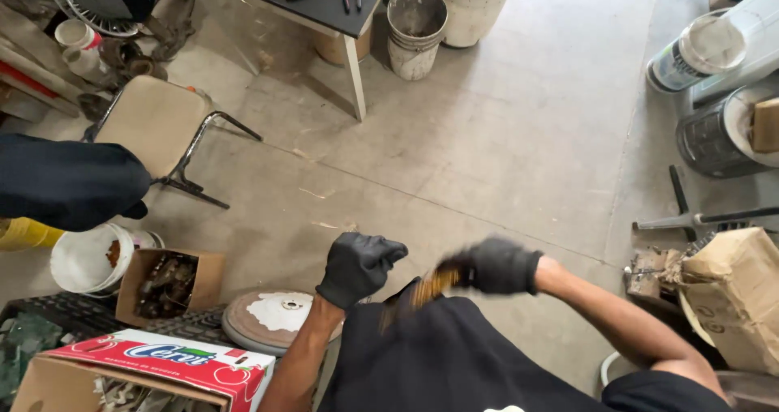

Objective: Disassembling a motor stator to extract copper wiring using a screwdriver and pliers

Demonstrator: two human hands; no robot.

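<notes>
Head view: our left hand [358, 268] is fisted w/ nothing visible in its grip, our right hand [497, 264] grips a blurred brown bundle [432, 285] at chest height over the concrete floor [487, 136], prob. for control, near a round disc [272, 318].

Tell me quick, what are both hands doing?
Left hand: gloved, closed in a fist, nothing visible inside.
Right hand: gloved, closed on a blurred coppery bundle.

Gloved hands [430, 268] on copper bundle [434, 286]
</notes>
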